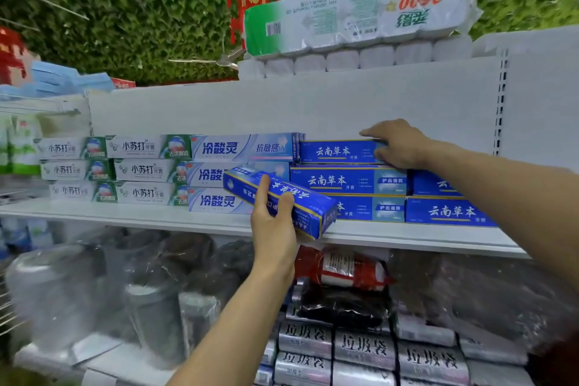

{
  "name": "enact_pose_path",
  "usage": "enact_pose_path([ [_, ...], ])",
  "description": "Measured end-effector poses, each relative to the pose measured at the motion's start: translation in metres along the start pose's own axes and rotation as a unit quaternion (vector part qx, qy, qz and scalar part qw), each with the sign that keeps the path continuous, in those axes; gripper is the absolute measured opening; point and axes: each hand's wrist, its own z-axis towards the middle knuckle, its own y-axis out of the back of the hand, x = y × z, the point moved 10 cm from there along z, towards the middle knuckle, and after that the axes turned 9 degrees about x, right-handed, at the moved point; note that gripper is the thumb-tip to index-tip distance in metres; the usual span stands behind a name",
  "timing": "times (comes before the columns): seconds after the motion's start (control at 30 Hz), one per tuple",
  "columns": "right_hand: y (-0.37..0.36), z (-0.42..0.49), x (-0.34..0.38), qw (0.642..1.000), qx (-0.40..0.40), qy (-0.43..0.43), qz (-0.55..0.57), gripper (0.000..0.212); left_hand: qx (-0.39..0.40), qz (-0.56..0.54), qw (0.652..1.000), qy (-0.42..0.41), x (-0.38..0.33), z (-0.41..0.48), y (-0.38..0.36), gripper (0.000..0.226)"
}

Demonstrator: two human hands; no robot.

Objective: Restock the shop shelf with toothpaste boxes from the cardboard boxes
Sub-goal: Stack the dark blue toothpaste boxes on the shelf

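Shelf (pixel 156 213) of stacked toothpaste boxes, dark blue stack (pixel 347 180) toward its right end; right hand (pixel 398 142) lies fingers-spread on the top box there, while left hand (pixel 272 222) pinches a tilted blue toothpaste box (pixel 300 200) beyond the front edge.

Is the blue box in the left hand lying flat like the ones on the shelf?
No, tilted. The blue box slants down to the right in the left hand, in front of the flat stacked boxes.
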Motion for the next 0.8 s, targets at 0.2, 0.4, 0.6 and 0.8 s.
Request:
enact_pose_path([
  [0.2,0.014,-0.087,0.080,0.947,-0.237,0.151,0.156,0.020,-0.035,0.002,0.998,-0.044,-0.014,-0.012,0.006,0.073],
  [0.4,-0.072,-0.115,0.119,0.856,0.021,0.016,0.515,0.038,-0.014,-0.073,0.994,-0.083,-0.024,-0.029,-0.010,0.105],
  [0.6,-0.116,-0.119,0.136,0.631,0.065,-0.033,0.772,0.036,-0.007,-0.060,0.992,-0.107,-0.027,-0.039,-0.023,0.093],
  [0.8,-0.111,-0.132,0.116,0.749,0.056,-0.027,0.659,0.038,0.076,0.014,0.992,-0.096,-0.026,-0.031,-0.039,0.071],
])
